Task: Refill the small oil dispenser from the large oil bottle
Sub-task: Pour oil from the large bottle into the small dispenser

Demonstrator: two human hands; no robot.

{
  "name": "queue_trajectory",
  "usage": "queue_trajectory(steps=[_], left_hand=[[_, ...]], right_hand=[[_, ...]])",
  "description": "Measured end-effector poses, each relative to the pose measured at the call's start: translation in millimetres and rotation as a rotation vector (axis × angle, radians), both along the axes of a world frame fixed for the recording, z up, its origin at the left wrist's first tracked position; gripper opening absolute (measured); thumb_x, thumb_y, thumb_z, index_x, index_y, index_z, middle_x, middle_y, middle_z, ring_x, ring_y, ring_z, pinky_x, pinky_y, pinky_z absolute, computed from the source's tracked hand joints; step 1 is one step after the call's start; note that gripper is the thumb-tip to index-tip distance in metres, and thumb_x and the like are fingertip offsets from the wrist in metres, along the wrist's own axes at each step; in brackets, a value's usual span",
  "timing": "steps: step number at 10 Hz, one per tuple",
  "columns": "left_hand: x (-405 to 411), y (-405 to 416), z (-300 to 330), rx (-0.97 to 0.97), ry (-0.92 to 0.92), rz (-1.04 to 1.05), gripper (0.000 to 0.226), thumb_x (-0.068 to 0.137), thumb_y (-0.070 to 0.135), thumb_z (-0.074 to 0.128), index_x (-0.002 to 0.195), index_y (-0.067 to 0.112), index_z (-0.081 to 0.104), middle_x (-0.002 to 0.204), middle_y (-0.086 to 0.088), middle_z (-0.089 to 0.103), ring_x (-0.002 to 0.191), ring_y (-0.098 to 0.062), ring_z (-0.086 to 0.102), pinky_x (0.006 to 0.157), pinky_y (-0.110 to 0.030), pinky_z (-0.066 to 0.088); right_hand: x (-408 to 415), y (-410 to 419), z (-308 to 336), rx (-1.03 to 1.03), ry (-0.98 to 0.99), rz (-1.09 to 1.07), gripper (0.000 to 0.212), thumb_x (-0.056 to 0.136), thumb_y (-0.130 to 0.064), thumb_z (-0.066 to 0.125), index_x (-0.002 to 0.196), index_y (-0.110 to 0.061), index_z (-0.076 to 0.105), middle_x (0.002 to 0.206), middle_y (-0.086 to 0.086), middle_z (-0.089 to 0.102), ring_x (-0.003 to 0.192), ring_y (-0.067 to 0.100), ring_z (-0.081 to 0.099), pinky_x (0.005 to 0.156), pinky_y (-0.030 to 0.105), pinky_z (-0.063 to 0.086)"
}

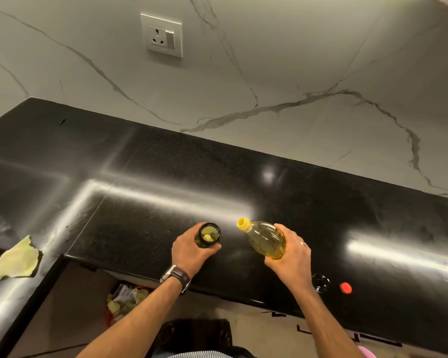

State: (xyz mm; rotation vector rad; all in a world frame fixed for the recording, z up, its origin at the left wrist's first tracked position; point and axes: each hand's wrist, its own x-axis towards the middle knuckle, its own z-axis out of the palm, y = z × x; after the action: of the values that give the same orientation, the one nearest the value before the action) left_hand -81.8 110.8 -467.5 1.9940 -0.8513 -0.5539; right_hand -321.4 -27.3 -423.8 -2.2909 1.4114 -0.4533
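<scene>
Gripping the small oil dispenser (209, 235) near the table's (145, 177) front edge, the left hand (192, 248) curls its fingers round the dark glass body and keeps it upright with its mouth open to the camera, a little oil showing inside. The right hand (291, 250) wraps the large oil bottle (263, 237) about its middle, lifted off the table and tilted so the yellow spout (243, 224) points toward the dispenser, just beside it and not yet over the mouth; no oil is seen running. A red cap (345, 288) and a dark round lid (320, 282) (most likely the two tops) lie well apart to the right along the front edge, and a crumpled yellow cloth (18, 259) lies on the table's left wing. The bottle looks nearly full, so it should feel heavy and its thin plastic wall may give under a squeeze; a hold low on the body seems wise. The dispenser is likely rigid, breakable and slick if oily, so a firm grip round its body suits it.
</scene>
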Motion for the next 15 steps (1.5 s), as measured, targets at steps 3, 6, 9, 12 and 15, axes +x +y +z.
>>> queue_trajectory(steps=[3,6,9,12,15], left_hand=[[-1,2,5,-0.020,0.017,0.006,0.067,0.064,0.044,0.095,0.124,0.034,0.069,0.110,0.017,0.074,0.104,-0.003,0.068,0.096,-0.033,0.059],[-1,3,11,-0.043,0.017,-0.009,0.062,0.067,0.039,0.095,0.124,0.033,0.069,0.108,0.019,0.071,0.104,-0.004,0.067,0.097,-0.032,0.057],[-2,4,12,-0.043,0.010,-0.008,0.062,0.068,0.040,0.094,0.125,0.034,0.068,0.112,0.016,0.073,0.106,-0.005,0.067,0.097,-0.033,0.057],[-3,4,12,-0.045,0.001,-0.011,0.061,0.069,0.041,0.093,0.124,0.034,0.069,0.111,0.016,0.074,0.105,-0.005,0.067,0.096,-0.033,0.057],[-3,3,12,-0.042,-0.008,-0.015,0.059,0.068,0.042,0.092,0.123,0.035,0.069,0.110,0.016,0.073,0.103,-0.005,0.067,0.094,-0.034,0.058]], right_hand=[[21,2,10,-0.140,0.333,0.121,0.101,0.057,-0.037,0.096,0.146,-0.035,0.048,0.134,-0.008,0.063,0.128,0.017,0.057,0.115,0.048,0.039],[28,4,23,-0.242,0.465,0.136,0.101,0.055,-0.038,0.098,0.144,-0.034,0.051,0.128,0.000,0.067,0.121,0.025,0.062,0.105,0.049,0.046],[30,5,31,-0.266,0.486,0.160,0.104,0.054,-0.036,0.100,0.145,-0.032,0.051,0.127,0.002,0.066,0.122,0.027,0.061,0.105,0.052,0.046],[31,5,35,-0.306,0.501,0.165,0.099,0.057,-0.033,0.098,0.144,-0.031,0.051,0.127,0.006,0.066,0.122,0.030,0.060,0.104,0.054,0.045],[32,4,38,-0.323,0.521,0.159,0.097,0.058,-0.033,0.099,0.144,-0.031,0.052,0.128,0.006,0.066,0.122,0.030,0.060,0.104,0.055,0.044]])
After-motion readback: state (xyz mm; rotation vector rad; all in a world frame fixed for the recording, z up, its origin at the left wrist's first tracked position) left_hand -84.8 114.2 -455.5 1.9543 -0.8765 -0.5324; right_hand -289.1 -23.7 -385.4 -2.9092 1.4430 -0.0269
